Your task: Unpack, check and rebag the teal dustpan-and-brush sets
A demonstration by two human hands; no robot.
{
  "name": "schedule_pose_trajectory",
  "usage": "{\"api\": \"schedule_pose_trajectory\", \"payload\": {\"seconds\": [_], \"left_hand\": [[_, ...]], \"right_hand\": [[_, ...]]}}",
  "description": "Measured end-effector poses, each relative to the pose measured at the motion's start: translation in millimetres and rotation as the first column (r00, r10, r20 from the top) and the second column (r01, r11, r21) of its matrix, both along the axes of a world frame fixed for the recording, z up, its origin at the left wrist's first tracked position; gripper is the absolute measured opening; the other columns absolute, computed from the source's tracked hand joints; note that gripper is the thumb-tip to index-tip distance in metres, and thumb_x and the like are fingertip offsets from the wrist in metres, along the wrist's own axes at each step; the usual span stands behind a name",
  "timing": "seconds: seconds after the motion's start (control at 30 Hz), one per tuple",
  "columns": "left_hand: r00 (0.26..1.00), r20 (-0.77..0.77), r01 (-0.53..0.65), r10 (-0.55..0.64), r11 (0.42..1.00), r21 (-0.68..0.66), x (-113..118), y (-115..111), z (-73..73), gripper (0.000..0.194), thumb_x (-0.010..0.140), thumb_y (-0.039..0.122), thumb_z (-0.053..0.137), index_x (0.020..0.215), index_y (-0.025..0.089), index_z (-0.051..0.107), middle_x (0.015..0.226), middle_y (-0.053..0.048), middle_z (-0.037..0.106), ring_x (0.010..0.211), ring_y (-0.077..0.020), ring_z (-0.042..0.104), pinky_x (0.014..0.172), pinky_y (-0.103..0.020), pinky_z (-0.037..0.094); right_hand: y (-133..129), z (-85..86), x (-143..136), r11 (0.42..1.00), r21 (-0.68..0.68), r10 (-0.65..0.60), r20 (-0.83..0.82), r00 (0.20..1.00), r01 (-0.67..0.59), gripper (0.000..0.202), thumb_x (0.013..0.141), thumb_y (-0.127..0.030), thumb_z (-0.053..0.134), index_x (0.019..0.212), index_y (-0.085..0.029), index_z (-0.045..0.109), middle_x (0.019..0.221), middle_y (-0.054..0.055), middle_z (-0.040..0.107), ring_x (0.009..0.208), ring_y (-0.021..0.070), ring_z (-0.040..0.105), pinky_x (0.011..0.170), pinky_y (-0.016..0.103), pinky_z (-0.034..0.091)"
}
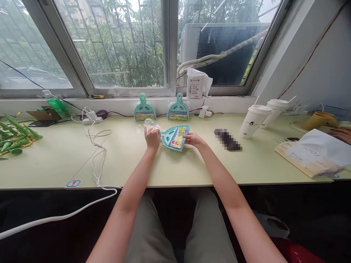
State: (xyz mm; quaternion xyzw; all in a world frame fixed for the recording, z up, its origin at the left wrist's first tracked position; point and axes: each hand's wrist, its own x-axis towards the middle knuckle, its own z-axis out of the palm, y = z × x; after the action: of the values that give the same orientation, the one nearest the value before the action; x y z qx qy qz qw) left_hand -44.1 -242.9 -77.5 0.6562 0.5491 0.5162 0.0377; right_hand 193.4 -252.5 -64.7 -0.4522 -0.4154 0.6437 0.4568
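A small green dustpan-and-brush set (175,137) with a yellow printed label is held tilted just above the desk. My left hand (153,138) is closed at its handle end, and the fingers hide most of the handle. Crumpled clear plastic wrap (150,123) sticks out beyond that hand. On the other side, my right hand (194,139) pinches the wide edge of the set near the label. Two similar wrapped sets, one on the left (144,108) and another on the right (178,108), lean against the wall below the window.
White cables (94,135) and a power strip (92,118) lie to the left, near green plant-like pieces (16,137). A blurred dark object (228,139), lidded paper cups (255,120) and a tissue pack (309,155) are at right. Another person's hand (342,134) shows at the right edge.
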Motion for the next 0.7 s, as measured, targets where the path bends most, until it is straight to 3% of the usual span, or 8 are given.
{"api": "schedule_pose_trajectory", "payload": {"seconds": [0.17, 0.23, 0.3, 0.37, 0.43, 0.57, 0.63, 0.7], "left_hand": [[0.991, 0.104, 0.084, -0.084, 0.996, -0.001, 13.0, -8.2, 12.6, 0.009, 0.078, 0.021, 0.066, 0.079, 0.029, 0.071, 0.088, -0.006, 0.068, 0.121, -0.032, 0.051, 0.116, -0.062, -0.002], [0.988, 0.139, 0.073, -0.074, 0.997, 0.009, 19.4, -14.7, 20.8, 0.011, 0.077, 0.026, 0.069, 0.088, 0.03, 0.071, 0.108, -0.006, 0.067, 0.133, -0.0335, 0.039, 0.113, -0.065, -0.004], [0.975, 0.222, -0.006, -0.002, 0.999, 0.038, 23.4, -21.1, 29.5, 0.036, 0.075, 0.034, 0.073, 0.111, 0.03, 0.066, 0.137, -0.007, 0.053, 0.145, -0.0343, 0.018, 0.113, -0.066, -0.003], [0.898, 0.421, -0.158, 0.126, 0.987, 0.041, 22.3, -24.4, 37.0, 0.067, 0.076, 0.046, 0.072, 0.137, 0.031, 0.047, 0.155, -0.007, 0.031, 0.149, -0.0315, 0.0, 0.115, -0.062, 0.0], [0.717, 0.675, -0.204, 0.176, 0.978, -0.039, 15.6, -22.4, 41.3, 0.077, 0.083, 0.056, 0.06, 0.148, 0.031, 0.028, 0.159, -0.007, 0.021, 0.15, -0.0263, 0.0, 0.118, -0.053, 0.006], [0.325, 0.946, 0.323, -0.007, 0.941, -0.104, -1.2, -6.4, 36.6, 0.067, 0.092, 0.061, 0.04, 0.148, 0.028, 0.028, 0.152, -0.011, 0.038, 0.143, -0.0215, 0.031, 0.113, -0.037, 0.031], [0.23, 0.969, 0.535, -0.087, 0.844, -0.051, -4.0, 1.5, 30.1, 0.062, 0.092, 0.057, 0.043, 0.143, 0.021, 0.04, 0.139, -0.014, 0.052, 0.129, -0.0218, 0.05, 0.102, -0.031, 0.044], [0.219, 0.968, 0.6, -0.122, 0.799, -0.035, -3.0, 5.9, 24.2, 0.053, 0.091, 0.044, 0.053, 0.136, 0.018, 0.048, 0.123, -0.012, 0.064, 0.109, -0.019, 0.064, 0.088, -0.025, 0.051]], "right_hand": [[-4.8, -1.4, -15.4, 0.999, 0.042, 0.026, -0.071, 0.997, -0.023, 0.009, 0.084, -0.007, 0.062, 0.09, -0.011, 0.067, 0.084, 0.009, 0.075, 0.072, 0.0186, 0.072, 0.071, 0.032, 0.061], [-4.6, -3.2, -19.7, 0.997, 0.054, -0.049, -0.117, 0.992, 0.056, 0.008, 0.084, -0.007, 0.062, 0.09, -0.012, 0.066, 0.083, 0.008, 0.075, 0.072, 0.0179, 0.072, 0.072, 0.032, 0.061], [-4.6, -4.5, -22.8, 0.989, 0.068, -0.117, -0.169, 0.979, 0.13, 0.008, 0.084, -0.008, 0.062, 0.089, -0.013, 0.065, 0.084, 0.007, 0.075, 0.072, 0.0172, 0.072, 0.074, 0.033, 0.061], [-5.5, -4.5, -25.0, 0.979, 0.098, -0.152, -0.214, 0.965, 0.176, 0.008, 0.084, -0.009, 0.063, 0.09, -0.014, 0.064, 0.087, 0.006, 0.075, 0.073, 0.0169, 0.072, 0.077, 0.033, 0.061], [-7.2, -3.4, -26.4, 0.97, 0.139, -0.158, -0.249, 0.956, 0.197, 0.009, 0.083, -0.011, 0.065, 0.091, -0.015, 0.064, 0.09, 0.006, 0.075, 0.075, 0.0173, 0.072, 0.076, 0.034, 0.061], [-9.8, -1.2, -28.6, 0.962, 0.201, -0.126, -0.277, 0.953, 0.185, 0.013, 0.079, -0.016, 0.072, 0.09, -0.016, 0.065, 0.088, 0.006, 0.075, 0.074, 0.0189, 0.072, 0.075, 0.035, 0.061], [-10.1, -1.3, -29.9, 0.961, 0.221, -0.105, -0.271, 0.957, 0.168, 0.017, 0.076, -0.018, 0.076, 0.089, -0.016, 0.065, 0.087, 0.005, 0.075, 0.075, 0.0195, 0.072, 0.074, 0.035, 0.062], [-10.0, -1.7, -31.3, 0.961, 0.23, -0.096, -0.255, 0.962, 0.157, 0.018, 0.075, -0.019, 0.077, 0.089, -0.016, 0.065, 0.087, 0.005, 0.075, 0.074, 0.0197, 0.072, 0.073, 0.035, 0.062]]}}
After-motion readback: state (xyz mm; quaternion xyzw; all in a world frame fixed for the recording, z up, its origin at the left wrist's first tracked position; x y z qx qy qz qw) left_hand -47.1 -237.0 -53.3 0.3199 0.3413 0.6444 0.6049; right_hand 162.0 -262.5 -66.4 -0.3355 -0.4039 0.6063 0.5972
